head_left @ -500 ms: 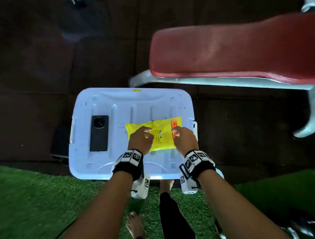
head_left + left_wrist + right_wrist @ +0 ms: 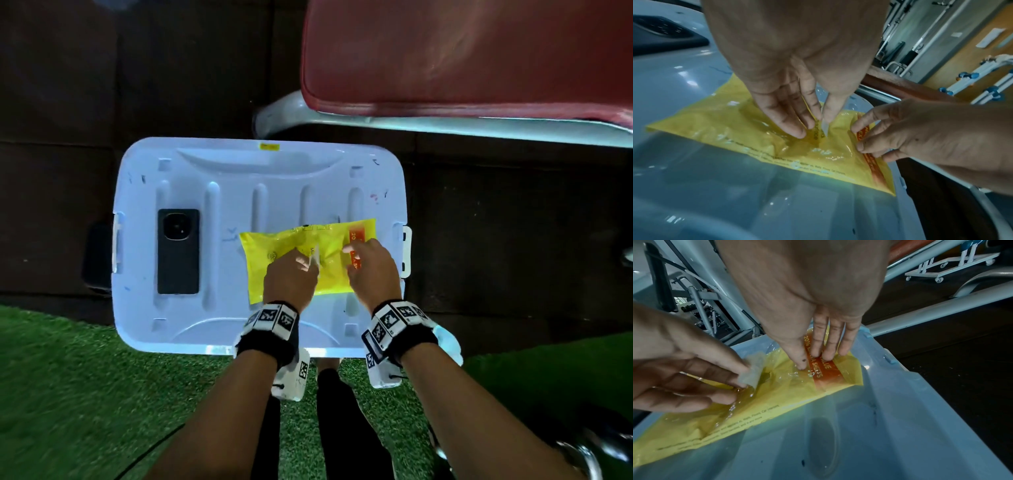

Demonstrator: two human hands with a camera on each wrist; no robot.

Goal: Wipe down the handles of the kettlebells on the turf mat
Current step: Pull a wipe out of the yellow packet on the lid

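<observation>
One red bench (image 2: 479, 54) up top, then one white bin lid (image 2: 212, 329) sitting half on the dark floor, half on the green turf (image 2: 85, 394). On the lid: one black phone (image 2: 178, 251) on the left and one yellow wipes pack (image 2: 274, 250) on the right, lying flat, glossy and crinkled, with an orange band (image 2: 828, 374) near its right end that reads something like "20% ... sheets". Left hand (image 2: 291, 277) is pinching a small pale flap (image 2: 754, 371) at the pack's middle between thumb and fingers, peeled upward. Right hand (image 2: 373, 270) has straight fingers pressed flat on the orange band, holding the pack down, not grabbing anything. Something shiny sits bottom right of the head view, too blurry to tell what it is.
</observation>
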